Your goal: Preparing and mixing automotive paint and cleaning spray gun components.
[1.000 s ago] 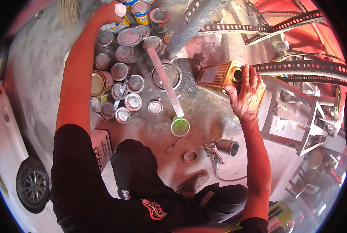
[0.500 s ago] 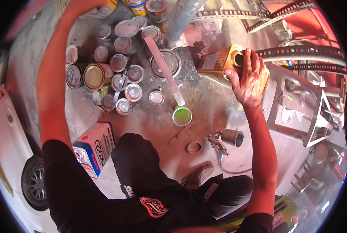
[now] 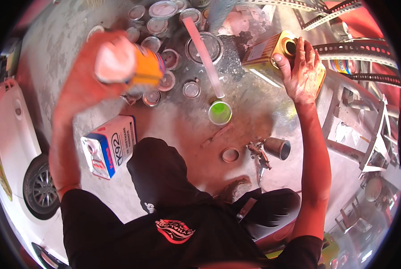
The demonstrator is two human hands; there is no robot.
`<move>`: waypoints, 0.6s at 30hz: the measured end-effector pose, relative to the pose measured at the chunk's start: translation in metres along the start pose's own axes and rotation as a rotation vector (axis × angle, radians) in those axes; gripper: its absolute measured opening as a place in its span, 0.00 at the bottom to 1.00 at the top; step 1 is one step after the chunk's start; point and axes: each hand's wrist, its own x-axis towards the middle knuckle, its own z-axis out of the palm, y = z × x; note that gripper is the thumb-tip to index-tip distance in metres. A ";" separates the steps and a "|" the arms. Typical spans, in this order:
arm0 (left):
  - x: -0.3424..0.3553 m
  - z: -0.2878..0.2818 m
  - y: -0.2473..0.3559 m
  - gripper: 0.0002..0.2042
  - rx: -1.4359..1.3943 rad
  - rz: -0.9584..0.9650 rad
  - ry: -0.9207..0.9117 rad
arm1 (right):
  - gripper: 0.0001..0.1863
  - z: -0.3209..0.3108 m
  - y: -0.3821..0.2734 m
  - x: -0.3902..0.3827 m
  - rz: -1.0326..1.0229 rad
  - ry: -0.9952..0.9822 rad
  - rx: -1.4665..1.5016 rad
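Note:
My left hand (image 3: 88,74), smeared by motion, is closed round an orange and yellow paint can (image 3: 147,67) with a pale round end, held over the cluster of cans. With thumb and fingers, my right hand (image 3: 302,76) grips the top of a rectangular gold tin (image 3: 265,56), whose round mouth is open. Between the two hands a clear cup (image 3: 220,113) holds bright green liquid. A long pinkish translucent strip (image 3: 203,58) slants down to the cup's far rim; whether it touches cannot be told.
Several lidded cans (image 3: 157,27) crowd the floor at the far left. A white and blue rectangular tin (image 3: 108,145) stands by my left knee. Nearer right lie a spray gun (image 3: 259,154) with a metal cup and a ring (image 3: 230,154). A perforated metal rack (image 3: 357,49) juts in at right.
My left hand has come from the far left edge nearer to me with the orange and yellow can. My right hand stays on the gold tin. The whole view has shifted slightly.

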 end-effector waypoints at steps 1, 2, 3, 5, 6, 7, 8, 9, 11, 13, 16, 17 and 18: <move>-0.013 0.015 0.008 0.39 0.191 0.084 -0.064 | 0.52 0.003 0.000 -0.001 -0.006 0.000 0.012; -0.028 0.034 0.011 0.40 0.305 0.075 -0.092 | 0.52 0.006 0.000 -0.002 0.001 0.017 0.025; -0.041 0.052 0.013 0.44 0.295 -0.048 -0.177 | 0.52 0.009 0.001 -0.003 0.011 0.029 0.028; -0.058 0.082 0.012 0.43 0.281 -0.088 -0.253 | 0.54 0.014 0.003 -0.001 0.023 0.055 0.038; -0.065 0.093 0.006 0.43 0.282 -0.083 -0.254 | 0.53 0.011 0.004 0.000 0.023 0.058 0.048; -0.072 0.107 -0.003 0.42 0.281 -0.100 -0.292 | 0.53 0.013 0.003 0.000 0.021 0.055 0.063; -0.080 0.119 -0.011 0.41 0.283 -0.115 -0.334 | 0.53 0.015 0.003 0.001 0.023 0.073 0.060; -0.088 0.130 -0.019 0.41 0.284 -0.113 -0.340 | 0.52 0.018 0.004 0.002 0.012 0.115 0.065; -0.111 0.150 -0.037 0.39 0.423 -0.050 -0.311 | 0.51 0.011 -0.008 0.011 -0.001 0.081 0.087; -0.134 0.162 -0.046 0.40 0.473 -0.060 -0.345 | 0.48 -0.003 -0.020 0.003 0.046 0.068 0.082; -0.158 0.178 -0.052 0.42 0.522 -0.062 -0.329 | 0.47 0.010 -0.008 0.007 -0.023 0.040 0.067; -0.161 0.184 -0.053 0.43 0.505 -0.037 -0.304 | 0.44 0.005 -0.009 0.002 0.063 0.011 0.059; -0.163 0.189 -0.056 0.46 0.538 0.020 -0.319 | 0.44 0.004 0.008 -0.004 -0.046 0.001 -0.066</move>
